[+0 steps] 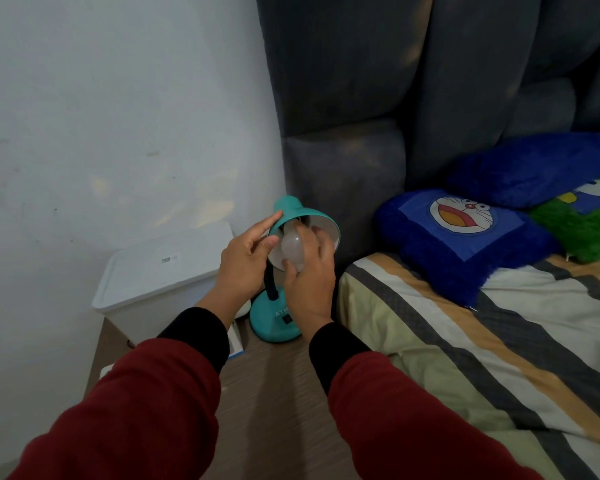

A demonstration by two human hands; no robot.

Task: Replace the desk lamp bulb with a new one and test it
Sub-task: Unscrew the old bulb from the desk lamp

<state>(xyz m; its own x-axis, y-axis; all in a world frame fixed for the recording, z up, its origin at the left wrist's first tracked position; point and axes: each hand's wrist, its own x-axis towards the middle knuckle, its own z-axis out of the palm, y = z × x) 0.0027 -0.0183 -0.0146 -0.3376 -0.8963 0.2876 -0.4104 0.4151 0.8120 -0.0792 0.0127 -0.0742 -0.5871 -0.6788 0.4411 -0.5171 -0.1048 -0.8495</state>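
A teal desk lamp stands on the wooden bedside table (284, 382), its round base (274, 323) near the bed and its shade (303, 216) tipped toward me. My left hand (246, 265) rests against the left rim of the shade, fingers spread along it. My right hand (310, 278) grips a white frosted bulb (291, 249) at the mouth of the shade. The bulb's screw end and the socket are hidden inside the shade. The lamp is unlit.
A white lidded box (160, 271) stands left of the lamp against the white wall. A bed with a striped cover (482, 348) lies to the right, with blue cartoon pillows (461, 237) against a grey padded headboard (413, 98). A small white object (245, 308) and a flat card (236, 341) lie behind my left wrist.
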